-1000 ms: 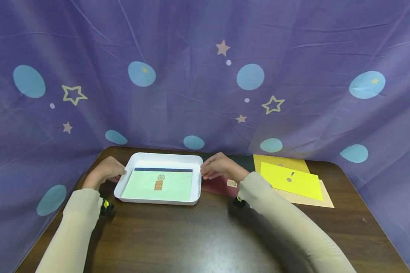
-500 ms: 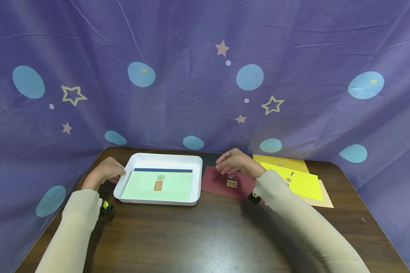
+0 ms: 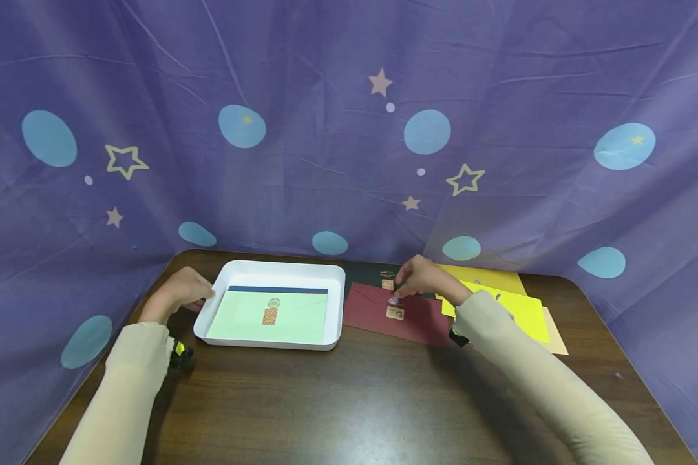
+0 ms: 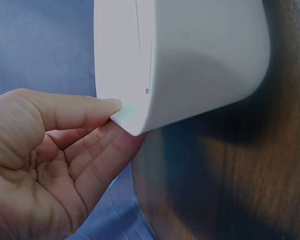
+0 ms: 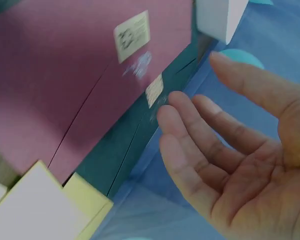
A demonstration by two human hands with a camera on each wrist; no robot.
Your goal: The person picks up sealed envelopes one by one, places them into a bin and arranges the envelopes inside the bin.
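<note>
My left hand [image 3: 184, 292] pinches the left rim of a white tray [image 3: 279, 274], thumb on the inside and fingers beneath in the left wrist view. In the tray lies a light green envelope [image 3: 301, 318] with a patterned sticker, over a strip of dark blue. My right hand [image 3: 423, 278] hovers over a dark red envelope [image 3: 366, 311] and holds nothing. The right wrist view shows its fingers [image 5: 182, 167] apart from the thumb, near the dark green envelope [image 5: 121, 150] behind the red one.
Right of the red envelope lie a bright yellow envelope [image 3: 520, 318], a darker yellow one [image 3: 508, 279] and a beige one [image 3: 558, 339], overlapping. A purple curtain [image 3: 326, 181] hangs at the back edge of the brown table [image 3: 302, 400].
My right hand has let go of the tray's right rim and moved right, over the red and green envelopes. My left hand and the tray have stayed put.
</note>
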